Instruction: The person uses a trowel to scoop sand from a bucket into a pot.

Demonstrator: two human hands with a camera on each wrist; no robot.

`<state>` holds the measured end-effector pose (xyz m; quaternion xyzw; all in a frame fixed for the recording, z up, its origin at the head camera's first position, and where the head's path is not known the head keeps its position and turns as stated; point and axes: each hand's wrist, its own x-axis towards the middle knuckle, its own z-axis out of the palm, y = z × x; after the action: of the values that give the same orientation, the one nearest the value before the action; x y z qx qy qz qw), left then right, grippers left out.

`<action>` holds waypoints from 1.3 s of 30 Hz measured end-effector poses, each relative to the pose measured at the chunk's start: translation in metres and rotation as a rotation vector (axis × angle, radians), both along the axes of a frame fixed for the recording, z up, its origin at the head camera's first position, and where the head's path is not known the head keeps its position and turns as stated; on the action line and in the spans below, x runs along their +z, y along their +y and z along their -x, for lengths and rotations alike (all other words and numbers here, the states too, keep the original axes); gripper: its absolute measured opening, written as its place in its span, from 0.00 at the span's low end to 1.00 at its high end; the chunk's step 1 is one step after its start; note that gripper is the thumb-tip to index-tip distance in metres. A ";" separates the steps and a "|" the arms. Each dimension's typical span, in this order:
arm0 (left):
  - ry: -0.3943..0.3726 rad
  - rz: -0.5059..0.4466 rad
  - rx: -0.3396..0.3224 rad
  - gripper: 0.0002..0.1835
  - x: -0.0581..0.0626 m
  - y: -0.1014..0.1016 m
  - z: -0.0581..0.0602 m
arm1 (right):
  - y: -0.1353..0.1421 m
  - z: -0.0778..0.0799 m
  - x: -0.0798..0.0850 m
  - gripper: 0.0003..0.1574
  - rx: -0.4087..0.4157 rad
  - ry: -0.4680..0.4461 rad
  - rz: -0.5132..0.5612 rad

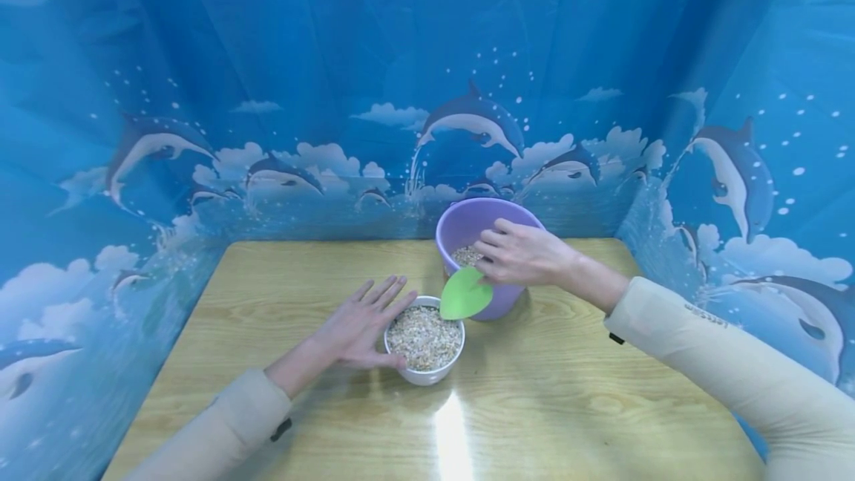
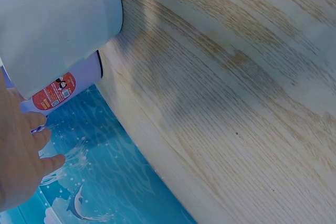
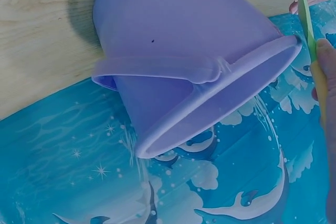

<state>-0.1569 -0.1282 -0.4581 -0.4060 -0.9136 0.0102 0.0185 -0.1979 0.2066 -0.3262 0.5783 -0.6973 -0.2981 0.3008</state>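
A white bowl (image 1: 425, 375) stands on the table, filled high with pale, coarse grains (image 1: 424, 338). My left hand (image 1: 361, 326) touches the bowl's left side with its fingers spread. In the left wrist view the bowl's outer wall (image 2: 63, 22) is close by. My right hand (image 1: 517, 252) grips the yellow handle (image 3: 319, 85) of a toy shovel over the bucket's near rim. The shovel's green, leaf-shaped blade (image 1: 466, 294) reaches over the bowl's right edge. Behind the bowl is a purple bucket (image 1: 497, 304) with more grains (image 1: 466, 255) inside.
The wooden table (image 1: 267, 303) carries the bowl and bucket. A blue curtain (image 1: 320, 95) printed with dolphins surrounds its back and sides. The bucket's purple handle (image 3: 157, 67) hangs down along its outside. A red label (image 2: 55, 92) is on the bucket.
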 end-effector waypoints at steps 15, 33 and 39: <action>-0.013 -0.003 0.007 0.62 -0.001 0.001 0.000 | 0.014 -0.001 -0.017 0.23 -0.018 -0.074 0.113; 0.001 -0.039 -0.023 0.62 0.002 0.001 0.003 | 0.030 -0.002 -0.030 0.27 -0.082 -0.237 0.342; 0.059 -0.067 -0.059 0.61 0.007 0.004 0.009 | 0.036 0.000 -0.026 0.27 -0.115 -0.265 0.397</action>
<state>-0.1656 -0.1246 -0.4513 -0.4314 -0.9002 -0.0088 0.0595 -0.1982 0.2424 -0.3526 0.5011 -0.8074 -0.0936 0.2971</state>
